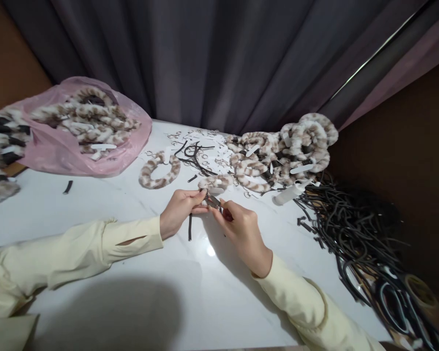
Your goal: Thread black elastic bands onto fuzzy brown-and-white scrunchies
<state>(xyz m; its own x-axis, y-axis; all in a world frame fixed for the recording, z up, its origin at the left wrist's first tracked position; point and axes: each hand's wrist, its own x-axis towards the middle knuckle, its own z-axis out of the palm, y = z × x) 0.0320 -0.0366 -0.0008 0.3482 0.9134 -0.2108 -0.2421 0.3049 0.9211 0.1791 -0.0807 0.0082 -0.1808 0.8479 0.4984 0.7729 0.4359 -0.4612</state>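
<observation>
Near the middle of the white table, my left hand (183,208) pinches a dark cord end beside a furry spotted ring (219,183). A piece of black cord (189,228) hangs below its fingers. My right hand (243,231) has its fingers closed on a small grey tool (214,200), whose tip meets the cord at the left fingertips. The exact contact there is too small to make out. A finished-looking furry ring (159,170) with a white tag lies beyond my left hand.
At the left, a pink plastic bag (131,158) holds furry rings. Tags, metal clasps and black cords (195,158) lie behind my hands. More furry rings (307,141), a white bottle (289,194) and a black cord heap (351,219) are at the right.
</observation>
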